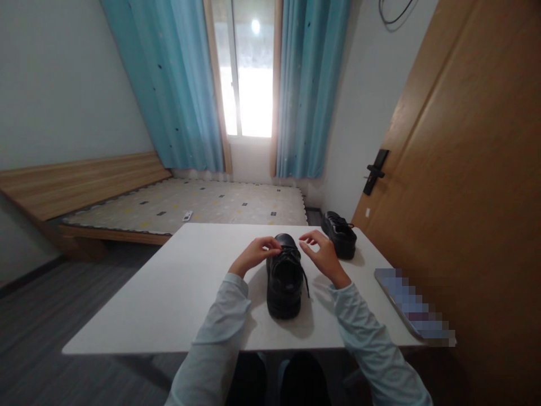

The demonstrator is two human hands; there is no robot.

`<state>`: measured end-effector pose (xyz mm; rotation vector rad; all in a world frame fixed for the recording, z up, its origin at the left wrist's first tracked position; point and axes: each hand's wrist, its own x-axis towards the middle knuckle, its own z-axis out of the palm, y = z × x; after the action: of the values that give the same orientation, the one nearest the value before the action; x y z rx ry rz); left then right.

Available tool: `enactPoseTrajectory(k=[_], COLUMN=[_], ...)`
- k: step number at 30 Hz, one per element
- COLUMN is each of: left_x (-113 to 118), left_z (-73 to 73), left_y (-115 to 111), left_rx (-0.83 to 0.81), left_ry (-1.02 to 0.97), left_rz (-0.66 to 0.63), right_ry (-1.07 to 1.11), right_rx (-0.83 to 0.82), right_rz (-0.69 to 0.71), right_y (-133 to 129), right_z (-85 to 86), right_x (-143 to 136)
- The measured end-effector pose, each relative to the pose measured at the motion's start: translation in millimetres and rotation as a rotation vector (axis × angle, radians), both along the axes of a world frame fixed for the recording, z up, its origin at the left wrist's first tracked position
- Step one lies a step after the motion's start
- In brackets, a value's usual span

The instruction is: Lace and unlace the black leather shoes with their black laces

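Note:
A black lace-up shoe (284,296) rests upright on the white table, its toe pointing away from me and its opening towards me. My left hand (261,249) is at the left side of the lacing, thumb and fingertips pinched together on what looks like the shoelace. To the right of the shoe, my right hand (320,252) hovers with fingers curved and apart, holding nothing. A loose lace end (306,283) hangs down the shoe's right side towards the table. The second black shoe (340,234) stands at the far right corner of the table.
The white table (160,304) lies before me. A flat tablet-like object (406,304), pixelated, is at its right edge. Beyond are a bed (224,203) with a small white object (187,216) on it, and a wooden door (456,169) on the right.

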<state>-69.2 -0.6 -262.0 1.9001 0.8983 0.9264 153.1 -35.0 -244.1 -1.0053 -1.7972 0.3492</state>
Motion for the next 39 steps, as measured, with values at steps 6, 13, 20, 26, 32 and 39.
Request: enactPoseTrajectory(k=[6, 13, 20, 26, 32, 39], left_x=[-1, 0, 2, 4, 5, 7], left_z=[1.4, 3.3, -0.3, 0.7, 5.5, 7.0], left_y=[0, -3, -1, -2, -5, -7], left_rx=[0.022, 0.019, 0.019, -0.002, 0.042, 0.093], left_ry=[0.081, 0.090, 0.092, 0.046, 0.075, 0.052], left_rz=[0.029, -0.003, -0.011, -0.033, -0.004, 0.025], right_ry=[-0.148, -0.257, -0.250, -0.244, -0.262, -0.265], right_rx=[-0.142, -0.174, -0.172, -0.159, -0.160, -0.157], right_rz=[0.278, 0.380, 0.397, 0.406, 0.400, 0.400], right_y=[-3, -1, 0, -1, -1, -1], right_z=[-4.1, -10.7, -12.9, -11.0, -10.4, -10.7], right_x=[-2, -2, -2, -2, -3, -4])
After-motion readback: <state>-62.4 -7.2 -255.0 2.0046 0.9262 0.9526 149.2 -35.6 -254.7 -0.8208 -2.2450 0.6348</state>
